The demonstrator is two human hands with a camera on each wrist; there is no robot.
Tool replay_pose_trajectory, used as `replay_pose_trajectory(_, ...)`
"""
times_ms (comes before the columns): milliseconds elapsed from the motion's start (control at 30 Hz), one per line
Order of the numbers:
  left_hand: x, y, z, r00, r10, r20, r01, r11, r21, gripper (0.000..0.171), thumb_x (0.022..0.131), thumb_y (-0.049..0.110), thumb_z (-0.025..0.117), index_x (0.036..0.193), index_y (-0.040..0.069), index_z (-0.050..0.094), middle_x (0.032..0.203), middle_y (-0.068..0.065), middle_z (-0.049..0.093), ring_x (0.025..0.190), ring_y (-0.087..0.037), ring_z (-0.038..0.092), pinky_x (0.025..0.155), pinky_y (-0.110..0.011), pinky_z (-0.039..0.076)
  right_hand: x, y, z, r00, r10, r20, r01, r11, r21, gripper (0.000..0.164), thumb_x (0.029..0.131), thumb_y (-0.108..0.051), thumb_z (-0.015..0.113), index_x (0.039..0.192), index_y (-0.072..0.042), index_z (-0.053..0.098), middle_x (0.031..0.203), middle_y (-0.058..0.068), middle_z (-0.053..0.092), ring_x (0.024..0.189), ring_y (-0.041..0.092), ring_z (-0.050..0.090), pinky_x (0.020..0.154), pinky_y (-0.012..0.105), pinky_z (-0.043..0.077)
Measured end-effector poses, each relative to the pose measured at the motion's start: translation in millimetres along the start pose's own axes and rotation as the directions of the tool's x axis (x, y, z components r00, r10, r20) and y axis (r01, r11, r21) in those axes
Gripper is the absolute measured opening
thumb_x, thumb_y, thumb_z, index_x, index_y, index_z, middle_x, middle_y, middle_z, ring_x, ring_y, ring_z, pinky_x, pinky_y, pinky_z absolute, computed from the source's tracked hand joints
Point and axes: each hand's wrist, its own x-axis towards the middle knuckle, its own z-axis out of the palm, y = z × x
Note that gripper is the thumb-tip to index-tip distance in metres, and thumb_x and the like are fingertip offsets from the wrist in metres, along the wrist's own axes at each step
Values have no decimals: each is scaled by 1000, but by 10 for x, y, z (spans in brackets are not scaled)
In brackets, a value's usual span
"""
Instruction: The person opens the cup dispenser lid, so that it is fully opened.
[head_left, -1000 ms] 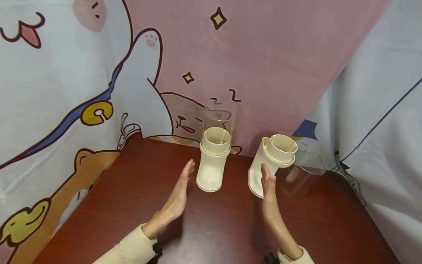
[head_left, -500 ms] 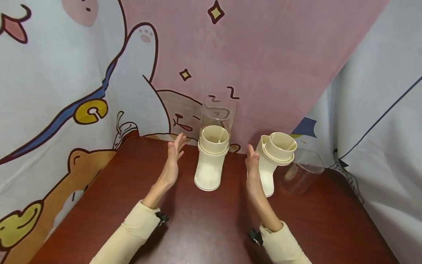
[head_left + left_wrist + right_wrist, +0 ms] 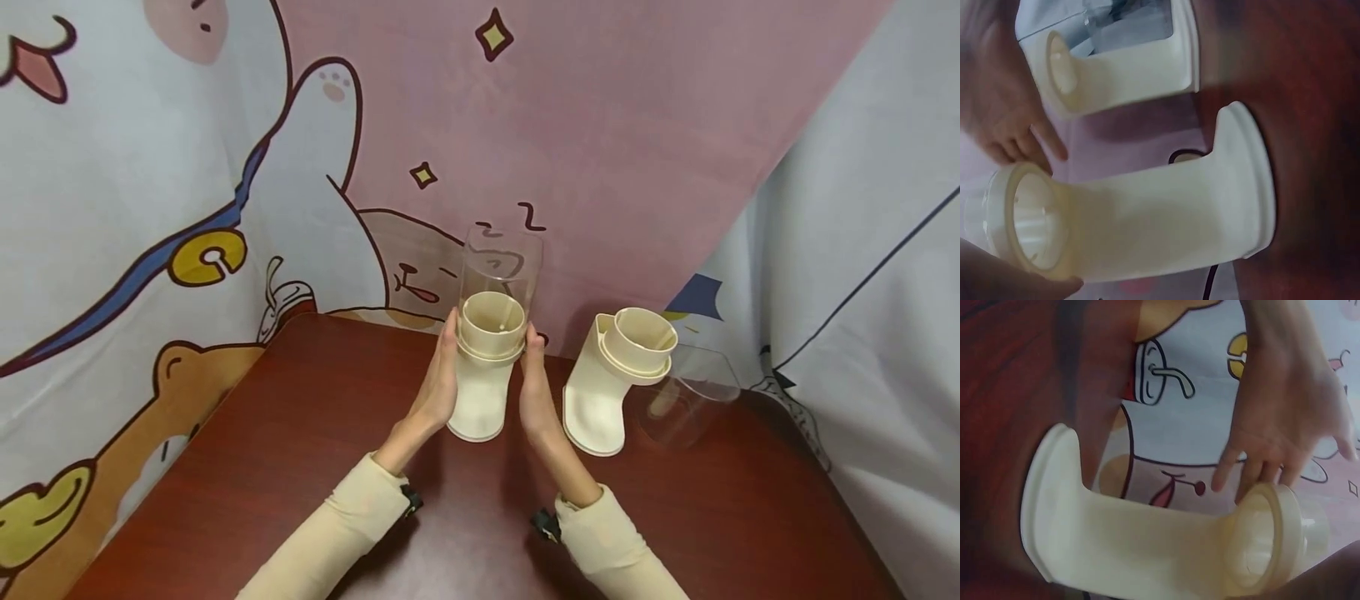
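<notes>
A cream plastic stand (image 3: 480,396) with a ring-shaped collar on top stands upright on the table. My left hand (image 3: 435,383) is along its left side and my right hand (image 3: 536,396) along its right, palms facing each other. Fingers of both hands look extended, with the fingertips near the collar. Whether they touch it is hard to tell. In the left wrist view the right hand (image 3: 1010,100) is beside the ring; in the right wrist view the left hand (image 3: 1288,403) shows spread fingers behind it. A clear container (image 3: 498,254) rises behind this stand.
A second, matching cream stand (image 3: 596,400) is just to the right, turned at an angle. Beside it is another clear container (image 3: 693,392), by the table's back right. The dark red table (image 3: 300,442) ends at a cartoon-printed cloth (image 3: 600,150) behind.
Both hands first shifted left, away from the second stand, then closed in on the left stand from both sides. Neither stand has visibly moved on the table.
</notes>
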Motion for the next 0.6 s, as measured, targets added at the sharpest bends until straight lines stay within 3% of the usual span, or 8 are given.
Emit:
replay_pose_trajectory(200, -127, 65, 198, 998, -2, -68, 6, 998, 57, 78, 103, 64, 12, 161, 14, -1, 169, -4, 0, 155, -22, 3, 125, -52, 8, -6, 68, 79, 999, -1, -43, -2, 998, -65, 95, 97, -74, 8, 159, -3, -3, 168, 16, -2, 155, 29, -4, 124, 54, -1)
replay_pose_trajectory(433, -432, 232, 455, 994, -17, -106, 35, 985, 167, 80, 106, 54, 27, 160, 8, -9, 168, -8, -14, 155, -32, -8, 121, -62, 3, 82, 191, 68, 997, -18, -77, 20, 1000, 18, 88, 101, -67, 11, 160, -2, 2, 167, 18, 2, 155, 29, -4, 124, 52, -4)
replay_pose_trajectory(600, -450, 224, 405, 991, -11, -137, 23, 997, 80, 73, 108, 43, 32, 160, 8, -5, 168, -8, -10, 155, -28, -4, 122, -58, 6, 74, 213, 24, 992, -56, -110, 58, 998, 19, 80, 104, -61, 13, 159, -3, 11, 166, 17, 13, 155, 30, 9, 125, 51, 6)
